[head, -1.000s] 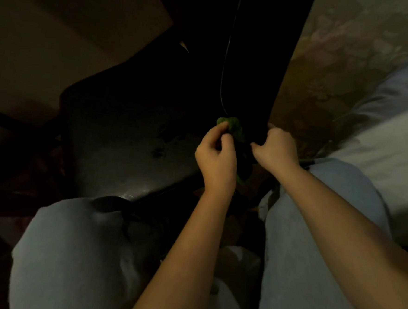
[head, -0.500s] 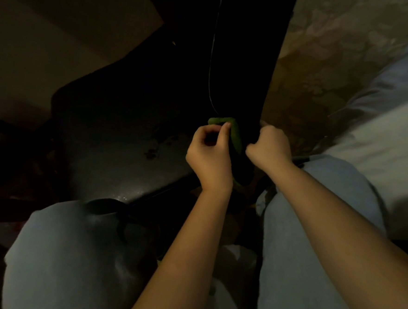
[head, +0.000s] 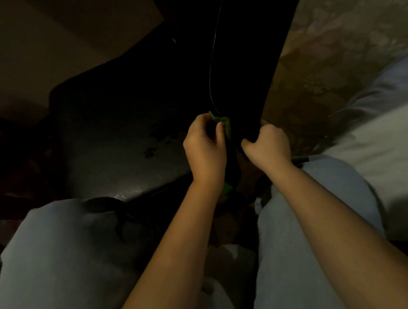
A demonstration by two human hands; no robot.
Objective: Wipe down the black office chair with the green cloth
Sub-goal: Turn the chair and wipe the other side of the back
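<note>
The scene is very dark. The black office chair (head: 117,143) fills the middle, its seat to the left and its backrest rising at the top centre. My left hand (head: 204,149) grips the green cloth (head: 225,124) against the lower edge of the backrest; a bit of green also shows below my wrist. Just to the right, my right hand (head: 267,144) has its fingers curled round the lower corner of the backrest. Most of the cloth is hidden behind my left hand.
My knees in light trousers (head: 65,253) are at the bottom, either side of my arms. A patterned floor (head: 325,66) lies to the right of the chair, with pale bedding (head: 387,147) at the far right. A thin cable (head: 212,58) hangs down the backrest.
Both hands stay at the lower edge of the backrest; the left hand has shifted slightly with the cloth, and the view has drifted a little.
</note>
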